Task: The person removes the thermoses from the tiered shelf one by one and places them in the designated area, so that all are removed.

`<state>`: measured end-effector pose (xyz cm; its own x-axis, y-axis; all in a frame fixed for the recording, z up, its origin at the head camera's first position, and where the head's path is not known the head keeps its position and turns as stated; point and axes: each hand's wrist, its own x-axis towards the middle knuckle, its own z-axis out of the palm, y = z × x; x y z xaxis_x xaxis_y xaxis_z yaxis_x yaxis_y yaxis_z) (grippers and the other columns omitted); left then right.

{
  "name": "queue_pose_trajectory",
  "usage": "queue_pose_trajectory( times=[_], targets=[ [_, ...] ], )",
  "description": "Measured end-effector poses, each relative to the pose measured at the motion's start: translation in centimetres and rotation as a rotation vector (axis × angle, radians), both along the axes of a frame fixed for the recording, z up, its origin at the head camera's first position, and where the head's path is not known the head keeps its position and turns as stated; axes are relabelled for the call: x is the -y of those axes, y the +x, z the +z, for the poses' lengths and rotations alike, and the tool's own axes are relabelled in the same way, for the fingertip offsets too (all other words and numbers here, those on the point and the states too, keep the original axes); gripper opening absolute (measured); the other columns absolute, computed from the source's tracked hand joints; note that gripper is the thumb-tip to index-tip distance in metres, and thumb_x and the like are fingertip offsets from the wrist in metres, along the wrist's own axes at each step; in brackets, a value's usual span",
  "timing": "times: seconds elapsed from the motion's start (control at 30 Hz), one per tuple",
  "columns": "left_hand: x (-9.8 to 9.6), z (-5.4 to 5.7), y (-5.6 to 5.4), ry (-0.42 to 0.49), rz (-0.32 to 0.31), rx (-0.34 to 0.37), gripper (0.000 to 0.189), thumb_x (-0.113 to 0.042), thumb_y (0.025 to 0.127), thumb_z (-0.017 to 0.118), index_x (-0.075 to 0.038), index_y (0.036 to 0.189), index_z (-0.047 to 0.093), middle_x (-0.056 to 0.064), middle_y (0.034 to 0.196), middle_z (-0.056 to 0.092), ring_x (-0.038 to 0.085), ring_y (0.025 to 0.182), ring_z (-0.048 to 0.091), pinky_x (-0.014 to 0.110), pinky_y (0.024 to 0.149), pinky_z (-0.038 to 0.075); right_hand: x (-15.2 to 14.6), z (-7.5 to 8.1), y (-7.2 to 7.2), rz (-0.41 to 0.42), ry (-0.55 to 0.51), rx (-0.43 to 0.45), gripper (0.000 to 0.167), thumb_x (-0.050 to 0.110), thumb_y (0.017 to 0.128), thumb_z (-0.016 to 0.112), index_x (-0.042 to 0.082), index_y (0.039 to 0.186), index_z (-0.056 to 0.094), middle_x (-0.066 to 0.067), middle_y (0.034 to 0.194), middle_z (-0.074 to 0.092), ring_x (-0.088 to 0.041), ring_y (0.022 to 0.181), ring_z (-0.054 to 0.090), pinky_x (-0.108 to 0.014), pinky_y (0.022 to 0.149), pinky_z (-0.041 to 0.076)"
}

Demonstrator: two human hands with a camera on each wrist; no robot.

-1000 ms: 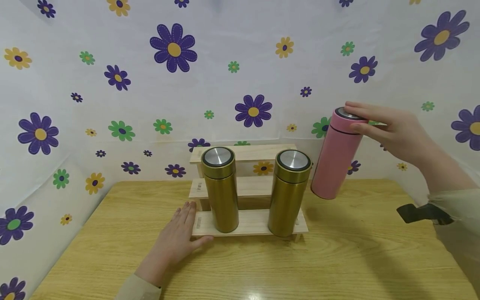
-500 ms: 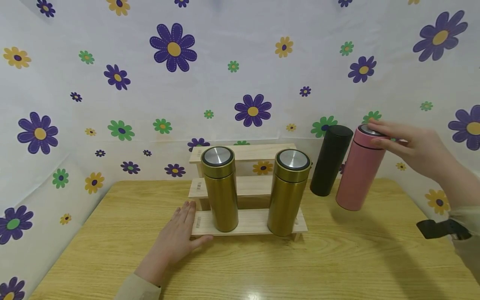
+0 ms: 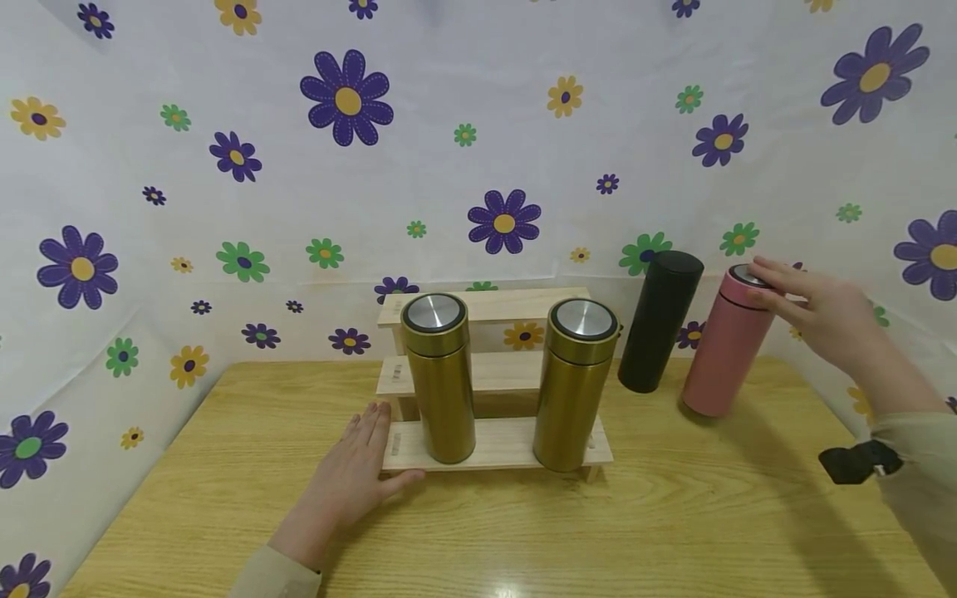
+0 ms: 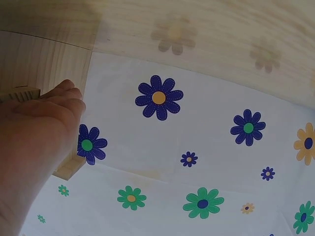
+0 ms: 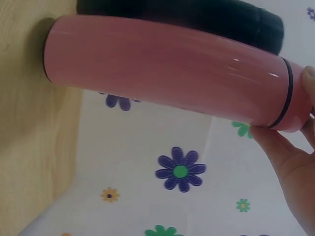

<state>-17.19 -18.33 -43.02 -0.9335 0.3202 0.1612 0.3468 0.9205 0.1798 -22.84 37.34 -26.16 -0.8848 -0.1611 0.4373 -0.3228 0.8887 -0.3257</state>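
Note:
At the right of the head view, my right hand (image 3: 822,307) grips a pink thermos flask (image 3: 725,349) by its lid, fingers over the top. The flask is upright, its base at or just above the table; the right wrist view shows the thumb and fingers round the lid end of the pink flask (image 5: 162,69). My left hand (image 3: 351,469) rests at the left end of a three-step wooden rack (image 3: 504,436), fingers straight along its side. Two gold flasks, a left one (image 3: 444,399) and a right one (image 3: 571,407), stand on the lowest step.
A black flask (image 3: 661,320) stands on the wooden table (image 3: 478,531), just left of the pink one and right of the rack. A white cloth with flowers (image 3: 419,183) hangs behind and at both sides of the table.
My right hand has carried the pink flask to the right and down towards the table. The black flask, hidden behind it at first, has come into view. My left hand has stayed put.

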Motion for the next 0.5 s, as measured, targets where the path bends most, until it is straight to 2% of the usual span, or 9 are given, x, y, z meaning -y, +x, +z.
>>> queue_pose_trajectory(
  times=[0.1, 0.2, 0.23, 0.3, 0.37, 0.5],
  targets=[
    [0.0, 0.0, 0.0, -0.002, -0.003, -0.005, 0.107, -0.073, 0.083, 0.049, 0.005, 0.150, 0.018, 0.021, 0.155, 0.018, 0.034, 0.143, 0.017, 0.046, 0.116, 0.016, -0.3, -0.8, -0.6, -0.023, -0.039, -0.004, 0.050, 0.031, 0.098, 0.056, 0.011, 0.142, 0.046, -0.017, 0.144, 0.040, -0.053, 0.122, 0.041, -0.063, 0.087, 0.043],
    [0.0, 0.0, 0.0, -0.005, -0.007, -0.012, 0.107, -0.072, 0.083, 0.050, 0.005, 0.149, 0.018, 0.021, 0.155, 0.018, 0.034, 0.142, 0.017, 0.046, 0.116, 0.016, -0.3, -1.6, -1.1, -0.035, -0.063, -0.054, 0.049, 0.031, 0.097, 0.056, 0.010, 0.141, 0.047, -0.016, 0.143, 0.042, -0.052, 0.121, 0.043, -0.063, 0.086, 0.044],
    [0.0, 0.0, 0.0, -0.005, -0.009, -0.014, 0.107, -0.072, 0.083, 0.050, 0.005, 0.149, 0.018, 0.021, 0.155, 0.019, 0.034, 0.142, 0.017, 0.046, 0.116, 0.016, -0.3, -1.8, -1.3, -0.036, -0.076, -0.058, 0.049, 0.031, 0.098, 0.056, 0.009, 0.141, 0.047, -0.016, 0.143, 0.042, -0.051, 0.123, 0.041, -0.067, 0.088, 0.039],
    [0.0, 0.0, 0.0, -0.007, -0.006, -0.013, 0.107, -0.072, 0.083, 0.050, 0.005, 0.149, 0.018, 0.021, 0.155, 0.018, 0.034, 0.142, 0.017, 0.046, 0.116, 0.016, -0.2, -2.1, -1.5, -0.042, -0.087, -0.072, 0.048, 0.030, 0.099, 0.054, 0.008, 0.140, 0.047, -0.016, 0.143, 0.042, -0.050, 0.124, 0.041, -0.066, 0.085, 0.041],
    [0.0, 0.0, 0.0, -0.011, -0.007, -0.014, 0.106, -0.071, 0.083, 0.051, 0.005, 0.149, 0.018, 0.021, 0.155, 0.019, 0.034, 0.142, 0.018, 0.046, 0.116, 0.016, -0.1, -2.3, -1.8, -0.051, -0.102, -0.060, 0.048, 0.030, 0.099, 0.052, 0.007, 0.141, 0.046, -0.017, 0.144, 0.041, -0.048, 0.126, 0.040, -0.066, 0.085, 0.042],
    [0.0, 0.0, 0.0, -0.011, -0.004, -0.012, 0.106, -0.071, 0.083, 0.050, 0.004, 0.150, 0.017, 0.021, 0.155, 0.018, 0.034, 0.142, 0.018, 0.046, 0.116, 0.016, -0.1, -2.8, -2.0, -0.058, -0.109, -0.040, 0.047, 0.029, 0.101, 0.048, 0.006, 0.142, 0.044, -0.018, 0.146, 0.038, -0.049, 0.129, 0.035, -0.067, 0.096, 0.034]
  ],
)
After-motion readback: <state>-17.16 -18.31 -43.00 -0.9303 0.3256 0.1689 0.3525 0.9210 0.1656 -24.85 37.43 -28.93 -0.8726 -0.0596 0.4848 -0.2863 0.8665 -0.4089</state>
